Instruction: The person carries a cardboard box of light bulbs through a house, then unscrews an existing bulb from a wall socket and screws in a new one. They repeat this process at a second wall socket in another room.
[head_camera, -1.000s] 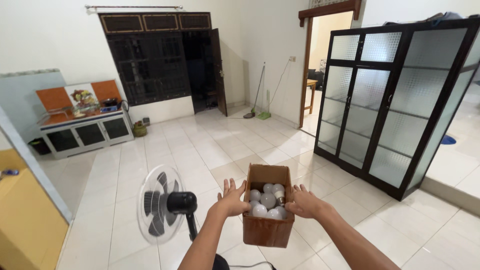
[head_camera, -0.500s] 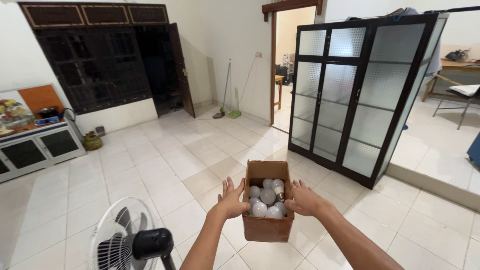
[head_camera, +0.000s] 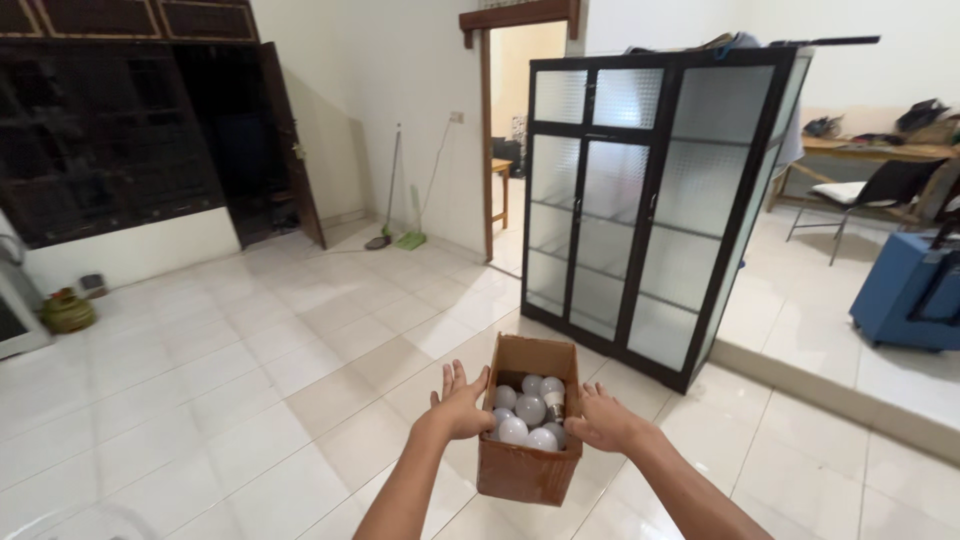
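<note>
Here a cardboard box (head_camera: 528, 432), open at the top, is carried between the left hand (head_camera: 461, 405) and the right hand (head_camera: 600, 419). Each hand lies flat against one side wall of the box, fingers spread and extended rather than curled; the grip is a two-sided press with open palms, and nothing else is held. Inside the box lie white light bulbs (head_camera: 530, 412), piled loosely and reaching near the rim; their exact count cannot be told.

The box hangs in the air above the white tiled floor (head_camera: 250, 400), not resting on it. Beyond the box and to its right stands a black-framed cabinet with frosted glass doors (head_camera: 650, 200), its doors closed. Farther beyond the box, left of the cabinet, is an open doorway (head_camera: 510, 140); a broom and a green mop (head_camera: 400, 215) lean at the wall left of that doorway. Well to the right of the box, on a raised part of the floor, are a blue case (head_camera: 905, 290) and a chair (head_camera: 865, 195).

As to progress, judged from this frame: the box is already lifted and filled, and both hands are fully committed to bearing it. It has not been set down on any surface, and no bulb has been taken out. What remains, as far as shown, is the whole placing of the box.
</note>
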